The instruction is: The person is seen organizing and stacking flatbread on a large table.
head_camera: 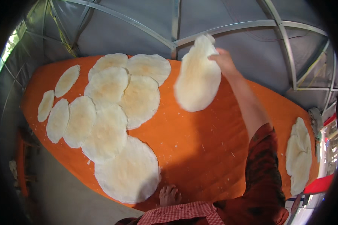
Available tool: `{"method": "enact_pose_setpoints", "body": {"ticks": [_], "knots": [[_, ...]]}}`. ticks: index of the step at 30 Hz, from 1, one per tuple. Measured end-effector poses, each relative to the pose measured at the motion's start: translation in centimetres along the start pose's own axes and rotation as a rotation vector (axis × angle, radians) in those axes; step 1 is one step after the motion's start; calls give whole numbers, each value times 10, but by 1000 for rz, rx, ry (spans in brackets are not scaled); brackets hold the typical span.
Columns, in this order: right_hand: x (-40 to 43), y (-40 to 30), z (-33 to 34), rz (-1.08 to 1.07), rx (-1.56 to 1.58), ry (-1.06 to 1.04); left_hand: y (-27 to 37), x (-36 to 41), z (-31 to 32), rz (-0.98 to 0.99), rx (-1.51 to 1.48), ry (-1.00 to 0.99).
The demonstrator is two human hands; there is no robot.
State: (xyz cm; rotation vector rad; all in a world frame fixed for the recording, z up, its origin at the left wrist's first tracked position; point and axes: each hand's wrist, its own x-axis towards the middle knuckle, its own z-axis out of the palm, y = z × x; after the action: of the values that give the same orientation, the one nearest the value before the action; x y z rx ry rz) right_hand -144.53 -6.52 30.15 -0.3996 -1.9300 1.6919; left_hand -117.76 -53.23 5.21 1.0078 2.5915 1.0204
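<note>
My right hand (224, 60), arm stretched over the far side of the orange-covered table (191, 146), grips the upper edge of a round thin flatbread (198, 78). That flatbread hangs down, slightly blurred, its top bunched at the fingers. Near the table's front edge, my left hand (169, 196) rests close to my body, its fingers just right of a large flatbread (128, 171). Whether it presses on the cloth cannot be told. Several more flatbreads (107, 84) lie to the left, some overlapping.
At the table's right end lies a creased pile of flatbread (299, 157). A grey sheet wall on a metal frame (174, 45) stands right behind the far edge. Small crumbs dot the orange cover. At lower left shows the floor (59, 180).
</note>
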Motion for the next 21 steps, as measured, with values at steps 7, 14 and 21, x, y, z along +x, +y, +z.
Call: {"method": "enact_pose_setpoints", "body": {"ticks": [7, 14, 21], "knots": [[-199, -122, 67, -514, -1157, -186, -16, 2, -6, -23, -285, 18], [-483, 14, 139, -17, -1185, -666, -49, 31, -53, -529, -2246, -398], [-528, 79, 172, 161, -792, -360, -55, 13, -60, -606, -2029, -368]]}}
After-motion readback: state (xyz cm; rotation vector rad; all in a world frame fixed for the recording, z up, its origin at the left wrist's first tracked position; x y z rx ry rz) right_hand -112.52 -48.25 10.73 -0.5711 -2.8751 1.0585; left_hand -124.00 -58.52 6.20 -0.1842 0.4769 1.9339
